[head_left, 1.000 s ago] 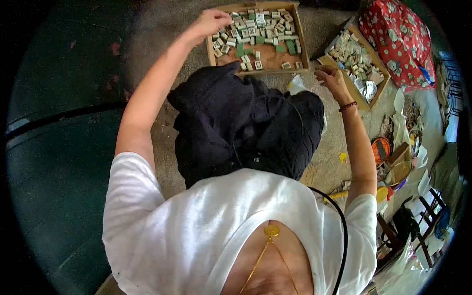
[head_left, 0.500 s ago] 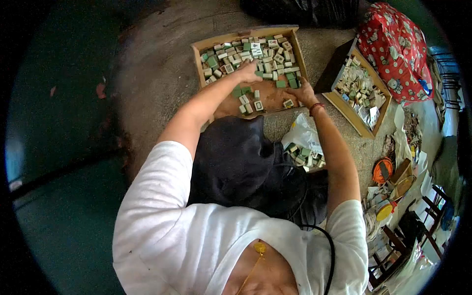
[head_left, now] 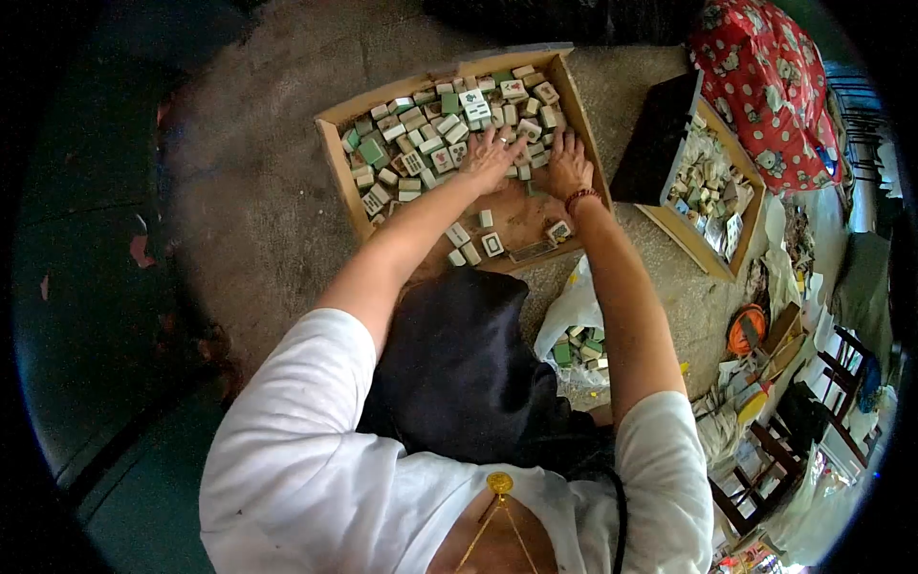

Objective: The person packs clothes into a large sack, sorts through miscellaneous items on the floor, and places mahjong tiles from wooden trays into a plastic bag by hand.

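Observation:
A shallow wooden drawer (head_left: 337,170) lies on the floor in front of me, full of loose mahjong tiles (head_left: 418,142) with white and green sides. My left hand (head_left: 491,158) rests on the tiles near the middle, fingers spread, a ring on one finger. Close to the drawer's right wall, my right hand (head_left: 571,170) reaches over tiles with its fingers stretched out. Neither hand visibly grips a tile. Toward me on the drawer's bare bottom, a few tiles sit apart, one of them a framed-face tile (head_left: 491,244).
An open plastic bag (head_left: 566,316) with more tiles stands by my knee. To the right, a second wooden box (head_left: 650,222) holds tiles and scraps, beside a red patterned bundle (head_left: 765,96). Assorted clutter, including an orange round object (head_left: 746,330), lies farther right.
My right hand has moved from the drawer's right edge onto the tiles, fingers forward. My left hand lies flatter on the pile. Green tiles near the front have shifted away. The view has moved slightly.

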